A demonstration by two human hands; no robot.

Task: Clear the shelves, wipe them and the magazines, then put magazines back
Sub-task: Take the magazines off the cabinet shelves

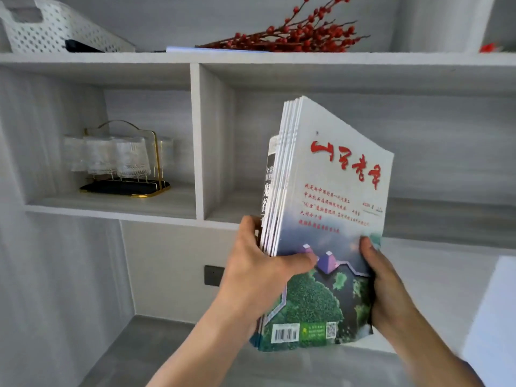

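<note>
**Both hands hold the magazine stack before the shelf**

Gripped from both sides, a stack of magazines [321, 219] stands upright in front of the right compartment of a grey shelf unit [195, 141]. The left hand [259, 275] curls round the spines, thumb across the front cover; the right hand [382, 277] clasps the opposite edge. In the left compartment stands a rack of glasses [122, 160]. On the top board lie a white perforated basket [55, 26], far left, and a red berry branch [296, 34]. A dark wall socket [213, 275] sits below.
</note>
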